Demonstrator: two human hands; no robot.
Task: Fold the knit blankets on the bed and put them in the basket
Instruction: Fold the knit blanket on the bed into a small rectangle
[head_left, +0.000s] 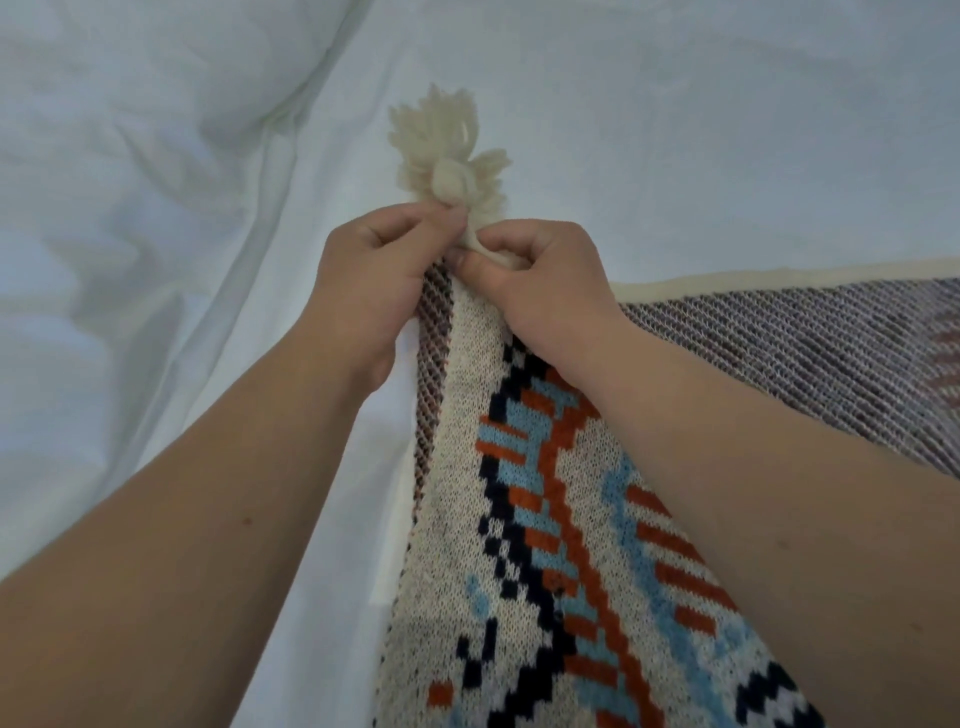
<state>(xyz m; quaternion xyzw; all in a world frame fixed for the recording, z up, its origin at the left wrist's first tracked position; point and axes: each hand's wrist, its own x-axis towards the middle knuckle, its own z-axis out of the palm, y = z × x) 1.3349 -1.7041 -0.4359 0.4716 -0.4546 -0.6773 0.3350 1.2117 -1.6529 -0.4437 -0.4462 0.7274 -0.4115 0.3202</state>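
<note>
A knit blanket (524, 545) with a cream ground and orange, light blue and navy pattern runs from the bottom right up to the middle of the view. Its greyish reverse side (810, 353) lies flat on the bed at the right. Two cream tassels (447, 150) stick out past the blanket's corners. My left hand (374, 280) and my right hand (545, 280) sit side by side, each pinching the blanket's corner just below the tassels, holding the corners together above the bed. No basket is in view.
A white bed sheet (182, 364) with soft wrinkles fills the left and top of the view. A white pillow or duvet bulge (171, 78) rises at the upper left.
</note>
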